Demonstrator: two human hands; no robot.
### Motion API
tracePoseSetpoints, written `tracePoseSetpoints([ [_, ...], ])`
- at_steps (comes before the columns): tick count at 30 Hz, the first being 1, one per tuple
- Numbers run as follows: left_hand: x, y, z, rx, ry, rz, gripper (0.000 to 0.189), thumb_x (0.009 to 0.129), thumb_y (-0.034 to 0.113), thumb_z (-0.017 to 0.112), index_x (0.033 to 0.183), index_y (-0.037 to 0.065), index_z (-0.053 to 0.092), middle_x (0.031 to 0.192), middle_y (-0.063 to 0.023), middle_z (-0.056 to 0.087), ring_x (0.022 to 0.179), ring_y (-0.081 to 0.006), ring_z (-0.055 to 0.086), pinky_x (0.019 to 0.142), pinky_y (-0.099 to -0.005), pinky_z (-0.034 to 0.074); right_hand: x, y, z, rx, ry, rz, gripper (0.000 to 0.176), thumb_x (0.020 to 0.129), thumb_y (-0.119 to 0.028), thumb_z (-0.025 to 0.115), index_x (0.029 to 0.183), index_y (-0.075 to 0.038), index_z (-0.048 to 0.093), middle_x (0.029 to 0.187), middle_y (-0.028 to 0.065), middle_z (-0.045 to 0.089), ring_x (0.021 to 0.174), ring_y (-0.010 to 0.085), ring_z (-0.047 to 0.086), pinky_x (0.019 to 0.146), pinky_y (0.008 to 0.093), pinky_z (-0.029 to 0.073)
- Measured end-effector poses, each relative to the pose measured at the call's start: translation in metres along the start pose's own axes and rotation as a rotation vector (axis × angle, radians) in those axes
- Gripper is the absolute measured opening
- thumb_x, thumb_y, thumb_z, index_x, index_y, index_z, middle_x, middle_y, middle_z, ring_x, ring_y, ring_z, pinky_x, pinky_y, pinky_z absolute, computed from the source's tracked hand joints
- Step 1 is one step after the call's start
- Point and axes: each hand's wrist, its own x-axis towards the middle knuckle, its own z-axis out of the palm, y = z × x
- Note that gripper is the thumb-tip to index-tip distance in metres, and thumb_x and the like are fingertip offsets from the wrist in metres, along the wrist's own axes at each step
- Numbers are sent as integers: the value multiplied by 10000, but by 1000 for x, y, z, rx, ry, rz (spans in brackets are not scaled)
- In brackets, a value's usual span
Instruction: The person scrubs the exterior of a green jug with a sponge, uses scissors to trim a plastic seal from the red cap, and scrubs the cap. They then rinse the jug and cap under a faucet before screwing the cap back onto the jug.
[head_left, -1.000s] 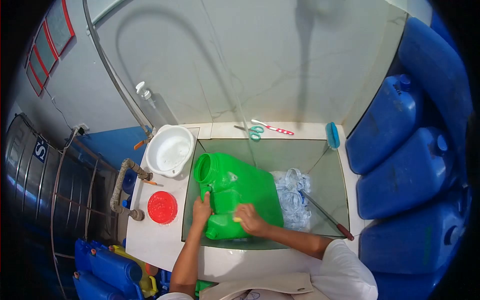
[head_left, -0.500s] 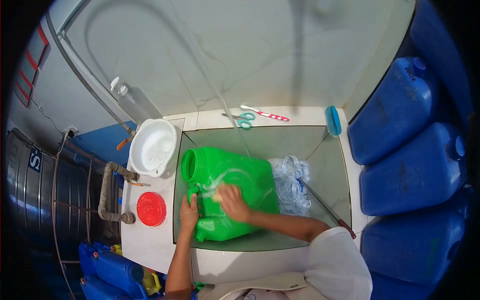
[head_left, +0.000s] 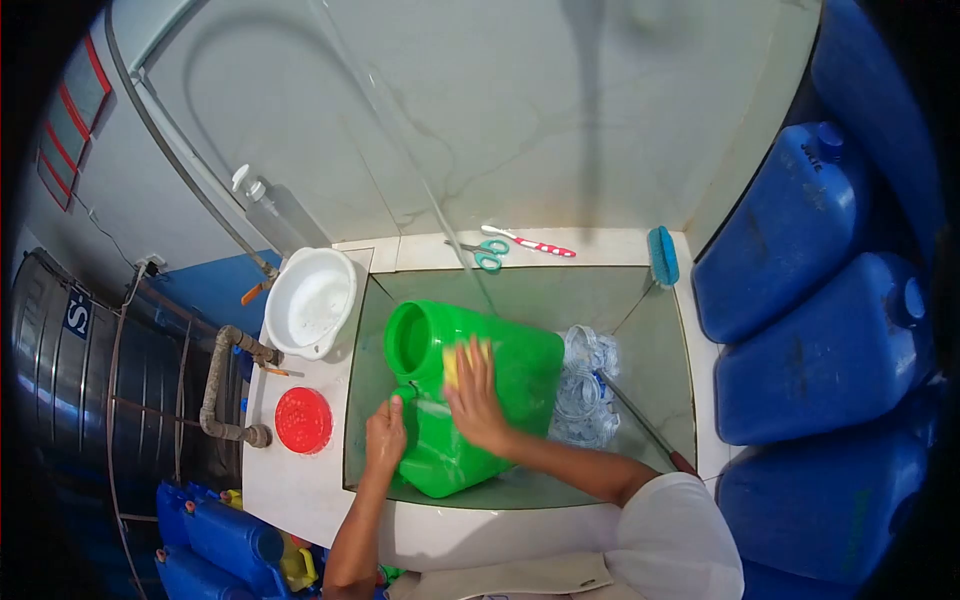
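Note:
A green plastic jug (head_left: pixel 520 375) lies tilted in the tiled basin (head_left: pixel 650 340), its open round mouth facing the upper left. My left hand (head_left: pixel 385 436) is closed round the jug's handle at the left side. On the jug's upper face, just right of the mouth, my right hand (head_left: pixel 474 395) presses a yellow sponge (head_left: pixel 452 368), fingers pointing up and slightly blurred. Faint suds streak the green surface. Clear plastic items (head_left: pixel 583 390) lie in the basin to the right of the jug.
A white bowl (head_left: pixel 311 302) and red lid (head_left: pixel 303 420) sit on the left ledge. Scissors (head_left: pixel 488 256), a toothbrush (head_left: pixel 530 243) and a blue brush (head_left: pixel 663 257) line the back ledge. A long rod (head_left: pixel 640 418) leans in the basin. Blue containers (head_left: pixel 785 240) stand right.
The jug has shifted and turned slightly, its mouth now further right. My right hand has moved up toward the mouth with the sponge, its fingers straighter. The view has shifted slightly.

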Motion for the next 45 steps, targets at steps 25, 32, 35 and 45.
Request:
tracePoseSetpoints([
  [25, -15, 157, 79, 52, -279, 599, 490, 763, 154, 561, 1186, -4, 371, 1093, -339, 496, 1033, -455, 489, 905, -463, 380, -20, 171, -101, 461, 309, 714, 380, 964, -293, 341, 1224, -31, 433, 1185, 133, 484, 1087, 252, 463, 947, 346, 346],
  [32, -14, 129, 45, 69, -436, 683, 457, 784, 206, 572, 1162, 23, 393, 844, -289, 587, 825, -463, 563, 705, -506, 436, 52, -13, -112, -316, 225, -61, 131, 841, -151, 527, 872, -30, 567, 929, 167, 522, 943, 346, 480, 823, 437, 387],
  [35, -15, 114, 34, 56, -371, 666, 448, 812, 249, 585, 1177, 42, 428, 835, -270, 601, 808, -449, 576, 693, -491, 447, 44, 21, -117, -370, 180, 73, 196, 875, -197, 502, 818, -15, 547, 957, 164, 545, 952, 360, 482, 802, 454, 379],
  [45, -5, 68, 10, 51, -341, 732, 448, 842, 306, 610, 1190, 52, 488, 881, -238, 624, 797, -416, 608, 671, -450, 472, 97, 116, -79, 555, -559, 379, 467, 947, -393, 356, 1177, -33, 545, 1204, 168, 554, 1122, 248, 522, 943, 339, 385],
])
